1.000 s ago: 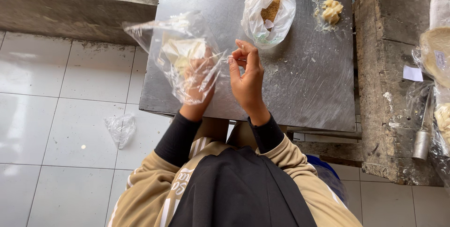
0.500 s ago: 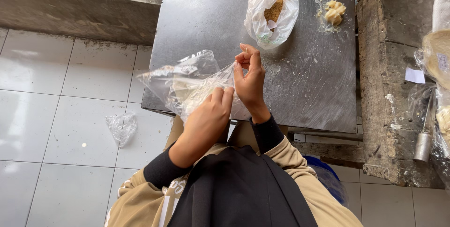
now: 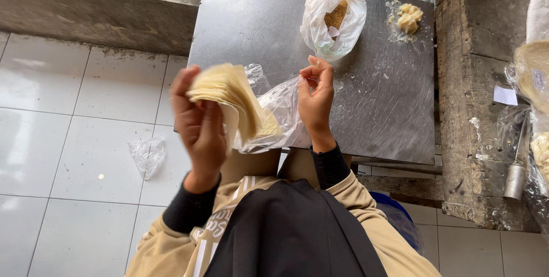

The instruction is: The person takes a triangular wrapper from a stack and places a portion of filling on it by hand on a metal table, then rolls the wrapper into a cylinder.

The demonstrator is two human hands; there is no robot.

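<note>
- The left hand (image 3: 200,125) grips a fanned stack of thin pale wrapper sheets (image 3: 231,100), partly drawn out of a clear plastic bag (image 3: 280,114).
- The right hand (image 3: 317,97) pinches the bag's edge, just right of the stack.
- The sheets look light, floppy and easily torn; best held near the bunched end.
- The bag looks slippery.

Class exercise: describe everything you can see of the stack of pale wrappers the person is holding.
The stack of wrappers is thin, pale cream, round-edged sheets that fan and droop downward. The left hand grips its left side; its lower end sits in the clear plastic bag, which the right hand pinches, above the steel table's near edge.
</note>
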